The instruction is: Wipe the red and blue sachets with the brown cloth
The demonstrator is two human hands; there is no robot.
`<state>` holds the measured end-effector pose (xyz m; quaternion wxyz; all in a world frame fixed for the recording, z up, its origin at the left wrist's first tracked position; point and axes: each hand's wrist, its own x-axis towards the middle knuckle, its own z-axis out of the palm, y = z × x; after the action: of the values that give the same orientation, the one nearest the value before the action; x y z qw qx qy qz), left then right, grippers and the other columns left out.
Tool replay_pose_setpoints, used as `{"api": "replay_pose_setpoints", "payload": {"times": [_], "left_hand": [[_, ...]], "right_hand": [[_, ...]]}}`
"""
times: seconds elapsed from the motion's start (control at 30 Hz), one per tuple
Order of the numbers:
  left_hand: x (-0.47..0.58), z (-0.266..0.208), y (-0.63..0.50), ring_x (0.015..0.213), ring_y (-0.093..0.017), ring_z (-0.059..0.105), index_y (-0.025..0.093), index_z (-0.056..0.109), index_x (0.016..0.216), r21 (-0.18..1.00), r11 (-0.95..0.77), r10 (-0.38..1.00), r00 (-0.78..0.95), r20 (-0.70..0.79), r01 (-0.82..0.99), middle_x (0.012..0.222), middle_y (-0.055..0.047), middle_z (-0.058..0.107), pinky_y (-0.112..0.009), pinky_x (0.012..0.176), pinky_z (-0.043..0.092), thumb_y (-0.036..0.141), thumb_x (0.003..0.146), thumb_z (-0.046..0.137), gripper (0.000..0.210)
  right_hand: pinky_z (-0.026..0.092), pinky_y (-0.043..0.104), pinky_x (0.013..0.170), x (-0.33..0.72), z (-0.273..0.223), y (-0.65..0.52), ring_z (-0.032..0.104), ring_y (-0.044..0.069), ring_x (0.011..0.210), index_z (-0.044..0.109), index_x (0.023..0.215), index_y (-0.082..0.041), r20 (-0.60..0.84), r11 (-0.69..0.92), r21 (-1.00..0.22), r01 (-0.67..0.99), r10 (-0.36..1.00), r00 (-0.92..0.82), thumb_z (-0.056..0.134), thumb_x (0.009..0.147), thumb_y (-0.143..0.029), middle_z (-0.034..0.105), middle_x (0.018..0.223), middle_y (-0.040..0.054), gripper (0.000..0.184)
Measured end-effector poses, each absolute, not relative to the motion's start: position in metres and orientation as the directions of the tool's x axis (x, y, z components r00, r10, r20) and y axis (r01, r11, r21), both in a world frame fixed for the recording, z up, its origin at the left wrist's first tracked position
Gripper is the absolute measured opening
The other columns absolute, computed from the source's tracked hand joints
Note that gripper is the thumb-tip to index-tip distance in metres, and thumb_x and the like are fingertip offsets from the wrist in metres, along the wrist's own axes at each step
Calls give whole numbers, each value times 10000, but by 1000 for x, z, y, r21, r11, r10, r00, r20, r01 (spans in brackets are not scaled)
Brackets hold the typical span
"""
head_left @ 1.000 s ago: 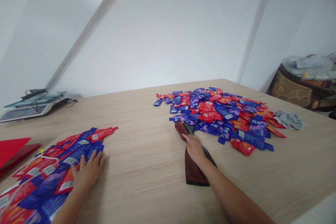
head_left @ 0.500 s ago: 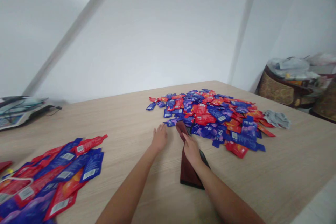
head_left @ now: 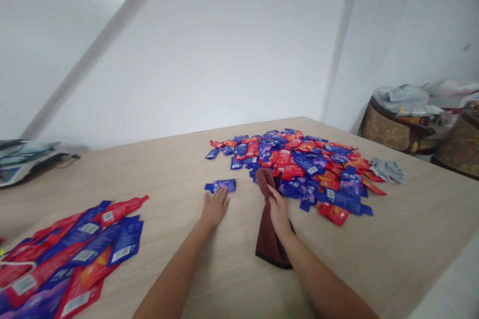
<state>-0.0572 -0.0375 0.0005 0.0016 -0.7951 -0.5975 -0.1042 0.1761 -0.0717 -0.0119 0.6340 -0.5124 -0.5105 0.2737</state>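
My left hand lies with its fingers stretched out on a blue pouch, pressing it flat against the table. The pouch is set apart from the big pile. In my right hand is a dark red cloth with a black edge, bunched at the grip. Its lower part hangs down to the tabletop. Just beyond the cloth spreads a large pile of red and blue pouches.
More red and blue pouches lie in rows at the left front, with a white cord across them. A grey cloth rests at the pile's right edge. A white tray-like object sits far left. Patterned chairs with bags stand behind the table.
My left hand has slid a blue pouch leftward, away from the edge of the big pile. My right hand still holds the cloth, which now looks more twisted and lifted.
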Motion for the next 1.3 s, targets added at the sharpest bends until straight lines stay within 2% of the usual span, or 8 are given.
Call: {"api": "replay_pose_setpoints", "payload": {"times": [0.23,0.37,0.57,0.73,0.93,1.03,1.17,1.3], "left_hand": [[-110,20,-148,1351,-178,273,355,382,1344,316,-634,757,650,69,706,1397,3,440,-542,1098,127,184,926,305,459],[-80,32,-190,1291,-205,384,277,516,1250,288,-634,773,604,196,717,1315,-39,530,-468,1079,285,149,871,403,416],[-25,8,-201,1244,-248,440,139,413,1319,121,-554,805,494,329,823,1324,-130,503,-425,1005,415,190,861,449,463],[-44,1,-196,1244,-186,445,180,454,1285,134,-629,772,596,221,766,1305,-76,532,-360,1039,388,-9,763,374,561],[-53,6,-209,1175,-212,510,133,538,1189,286,-501,854,520,12,817,1214,-113,593,-379,1034,383,4,684,413,535],[-54,3,-205,1248,-208,439,145,482,1267,341,-535,832,552,56,773,1334,-110,501,-398,1061,352,-2,655,413,633],[-61,4,-200,1297,-168,375,198,436,1326,423,-607,784,593,182,672,1400,-63,430,-400,1079,335,-15,684,382,679],[-64,12,-205,1241,-155,452,249,510,1273,546,-614,761,610,220,569,1339,-25,506,-394,1065,357,-12,719,382,625]], "right_hand": [[374,398,1004,160,3,-94,541,204,1110,632,1107,-211,481,471,-876,102,866,133,405,799,-182,629,1157,49,383],[428,368,940,145,13,-113,572,191,1038,653,1072,-242,546,554,-820,141,832,-95,404,792,-134,651,1090,34,390],[429,366,936,140,15,-124,566,184,1026,657,1062,-261,583,617,-760,205,786,-205,410,784,-99,655,1067,27,406],[439,348,906,142,20,-130,571,177,1010,662,1054,-265,594,650,-731,209,756,-276,419,761,-74,660,1048,28,426],[391,347,928,116,23,-150,582,155,988,654,1082,-296,390,725,-623,295,614,-686,433,745,-57,674,1050,6,468],[322,384,994,113,19,-137,503,166,1141,633,1118,-295,297,693,-548,468,685,-665,413,772,-66,592,1231,16,469],[306,404,1005,133,12,-101,432,199,1225,562,1227,-250,225,477,-463,747,878,-422,403,745,-28,526,1308,64,554],[358,384,980,150,12,-97,492,191,1159,583,1202,-226,376,455,-578,677,885,-274,354,777,-44,582,1230,63,517]]}}
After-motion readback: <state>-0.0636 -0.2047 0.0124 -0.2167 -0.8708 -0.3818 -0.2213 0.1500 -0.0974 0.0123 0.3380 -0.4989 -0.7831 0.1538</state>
